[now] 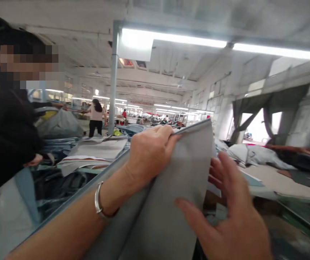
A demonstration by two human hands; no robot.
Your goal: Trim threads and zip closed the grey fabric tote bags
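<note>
A large grey sheet of fabric or leather-like material [182, 173] hangs in front of me, its top edge trimmed in blue-grey. My left hand [151, 150] pinches that upper edge, with the fingers wrapped over it; a silver bangle [98, 198] circles the wrist. Along the sheet's right side, my right hand [230, 216] is spread, thumb in front of the material and fingers near its far side. Whether the right fingers touch the sheet I cannot tell. A dark crease or seam runs down the sheet below my left hand.
On the left, a co-worker in dark clothing [5, 126] stands close by. Stacked grey sheets [97, 150] lie on a table beyond my left arm. To the right, a table [268, 177] bears cloth pieces. A metal post [113, 83] rises behind the stack.
</note>
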